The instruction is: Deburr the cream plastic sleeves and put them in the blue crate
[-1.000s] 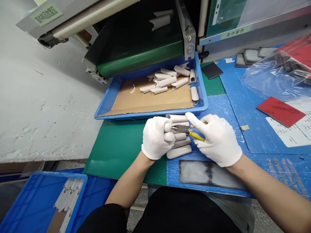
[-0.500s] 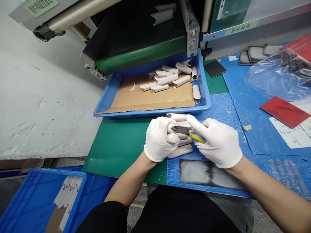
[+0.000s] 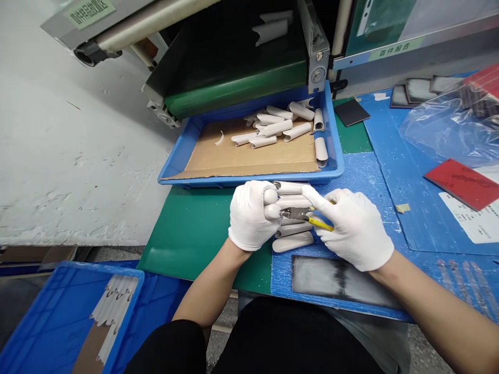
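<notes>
Now the right hand (image 3: 354,231) is pressing its grip around yellow-handled side cutters (image 3: 319,223), edging their steel tips up to the white curved strip (image 3: 292,201) that the left hand (image 3: 249,215) is pinching just nearer than the blue tray (image 3: 249,181).

A tray (image 3: 249,180) sits at the back of the bench (image 3: 183,244), just below a machine (image 3: 234,88), with cardboard (image 3: 249,156) lying in it and curved strips (image 3: 273,124) heaped on the cardboard. More strips (image 3: 292,242) lie just before the tray, a plastic bag (image 3: 452,130) lies off to the right, and a crate (image 3: 66,322) sits low on the left, in front of the bench
</notes>
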{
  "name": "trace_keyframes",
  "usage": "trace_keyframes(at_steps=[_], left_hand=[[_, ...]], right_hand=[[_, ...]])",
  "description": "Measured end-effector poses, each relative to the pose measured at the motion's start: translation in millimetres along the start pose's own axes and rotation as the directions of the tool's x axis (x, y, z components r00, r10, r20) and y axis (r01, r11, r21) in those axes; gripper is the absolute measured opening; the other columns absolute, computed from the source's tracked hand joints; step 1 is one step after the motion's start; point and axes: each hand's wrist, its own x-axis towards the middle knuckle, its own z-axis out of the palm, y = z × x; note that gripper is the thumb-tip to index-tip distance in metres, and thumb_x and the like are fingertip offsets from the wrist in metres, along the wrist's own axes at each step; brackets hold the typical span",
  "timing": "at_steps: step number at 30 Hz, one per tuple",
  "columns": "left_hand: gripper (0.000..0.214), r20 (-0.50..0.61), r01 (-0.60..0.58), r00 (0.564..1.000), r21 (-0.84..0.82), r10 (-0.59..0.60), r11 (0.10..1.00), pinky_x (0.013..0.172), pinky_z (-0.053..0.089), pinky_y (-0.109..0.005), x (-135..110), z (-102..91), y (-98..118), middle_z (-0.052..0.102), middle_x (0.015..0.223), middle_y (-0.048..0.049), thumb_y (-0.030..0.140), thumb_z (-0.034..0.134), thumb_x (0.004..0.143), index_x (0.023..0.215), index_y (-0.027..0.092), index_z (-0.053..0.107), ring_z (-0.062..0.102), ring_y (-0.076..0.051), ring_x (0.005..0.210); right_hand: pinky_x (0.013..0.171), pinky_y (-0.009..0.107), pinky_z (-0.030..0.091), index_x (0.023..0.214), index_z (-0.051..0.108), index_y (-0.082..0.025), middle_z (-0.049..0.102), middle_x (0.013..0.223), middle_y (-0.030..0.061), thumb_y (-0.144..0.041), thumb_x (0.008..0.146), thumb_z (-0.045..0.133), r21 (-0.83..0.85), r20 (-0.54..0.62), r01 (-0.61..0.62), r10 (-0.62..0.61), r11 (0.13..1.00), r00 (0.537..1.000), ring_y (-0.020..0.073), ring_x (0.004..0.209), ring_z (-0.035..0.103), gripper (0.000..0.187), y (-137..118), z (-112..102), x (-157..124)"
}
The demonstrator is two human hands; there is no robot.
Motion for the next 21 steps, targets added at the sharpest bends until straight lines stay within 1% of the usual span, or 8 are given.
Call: trace_keyframes(at_steps=[3, 7, 10, 12, 15, 17, 19, 21], left_hand=[[0.023, 0.004, -0.021, 1.0, 0.021, 0.021, 1.0, 0.076, 0.039, -0.04, 0, 0.7, 2, 0.068, 0.092, -0.009, 0.042, 0.048, 0.11, 0.109, 0.022, 0.06, 0.057, -0.024, 0.077], [0.018, 0.04, -0.055, 0.998, 0.024, 0.054, 0.998, 0.074, 0.037, -0.04, -1, 2.3, 5, 0.068, 0.093, -0.009, 0.038, 0.052, 0.107, 0.111, 0.022, 0.059, 0.056, -0.024, 0.076], [0.021, 0.051, -0.038, 0.998, 0.014, 0.038, 0.999, 0.073, 0.036, -0.04, -3, 3.6, 5, 0.069, 0.093, -0.0092, 0.041, 0.055, 0.107, 0.112, 0.022, 0.06, 0.057, -0.024, 0.076], [0.022, 0.05, -0.021, 0.998, -0.004, 0.021, 1.0, 0.074, 0.038, -0.04, -5, 4.4, 5, 0.069, 0.094, -0.0091, 0.042, 0.056, 0.107, 0.112, 0.022, 0.061, 0.058, -0.024, 0.077], [0.021, 0.039, -0.005, 0.999, -0.037, 0.007, 0.999, 0.076, 0.041, -0.04, -7, 5.6, 2, 0.069, 0.094, -0.0087, 0.042, 0.059, 0.105, 0.112, 0.022, 0.062, 0.061, -0.024, 0.081], [0.017, 0.026, 0.018, 1.0, -0.051, -0.017, 0.999, 0.077, 0.044, -0.04, -7, 6.0, 1, 0.068, 0.094, -0.0083, 0.036, 0.064, 0.102, 0.111, 0.022, 0.063, 0.062, -0.025, 0.082], [0.016, 0.023, 0.065, 0.998, -0.082, -0.063, 0.995, 0.078, 0.048, -0.04, -6, 5.8, 0, 0.067, 0.094, -0.0072, 0.027, 0.068, 0.095, 0.11, 0.022, 0.063, 0.062, -0.024, 0.084], [0.023, 0.042, 0.158, 0.987, -0.171, -0.153, 0.973, 0.08, 0.05, -0.041, -6, 5.0, 0, 0.066, 0.095, -0.0056, 0.02, 0.072, 0.087, 0.107, 0.023, 0.062, 0.062, -0.024, 0.085]], right_hand=[[0.066, 0.036, 0.025, 0.167, 0.047, -0.039, 0.065, 0.087, 0.0054, -0.032, 0.102, 0.057, 0.002, 0.002, 0.009, -0.009, 1.0, 1.0, 0.0229, 0.072, 0.047, 0.066, -1, -1, 0], [0.066, 0.036, 0.027, 0.166, 0.048, -0.037, 0.065, 0.086, 0.005, -0.029, 0.104, 0.055, -0.007, -0.016, 0.02, -0.02, 1.0, 1.0, 0.0227, 0.071, 0.048, 0.063, -2, -1, -1], [0.065, 0.036, 0.029, 0.163, 0.051, -0.038, 0.063, 0.08, 0.0029, -0.029, 0.105, 0.055, -0.005, -0.026, 0.014, -0.014, 1.0, 1.0, 0.0222, 0.07, 0.051, 0.059, -3, 0, -7], [0.063, 0.034, 0.031, 0.161, 0.054, -0.04, 0.061, 0.075, 0.001, -0.029, 0.105, 0.055, 0.05, -0.028, -0.012, 0.013, 0.999, 1.0, 0.0208, 0.067, 0.053, 0.057, -4, 1, -12], [0.061, 0.032, 0.037, 0.158, 0.058, -0.041, 0.061, 0.073, -0.0004, -0.032, 0.105, 0.053, 0.187, -0.021, -0.116, 0.122, 0.976, 0.992, 0.0182, 0.063, 0.055, 0.054, -2, 0, -14], [0.062, 0.032, 0.044, 0.157, 0.06, -0.039, 0.066, 0.079, 0.0003, -0.038, 0.104, 0.056, 0.249, -0.052, -0.22, 0.24, 0.943, 0.969, 0.0182, 0.065, 0.059, 0.053, 7, -1, -9], [0.072, 0.034, 0.053, 0.157, 0.062, -0.035, 0.075, 0.094, 0.0028, -0.043, 0.103, 0.06, 0.285, -0.106, -0.333, 0.375, 0.899, 0.921, 0.021, 0.077, 0.068, 0.055, 25, -2, -1], [0.088, 0.04, 0.059, 0.155, 0.063, -0.032, 0.079, 0.113, 0.0059, -0.044, 0.1, 0.064, 0.289, -0.125, -0.461, 0.511, 0.839, 0.851, 0.0264, 0.096, 0.074, 0.056, 51, -4, 8]])
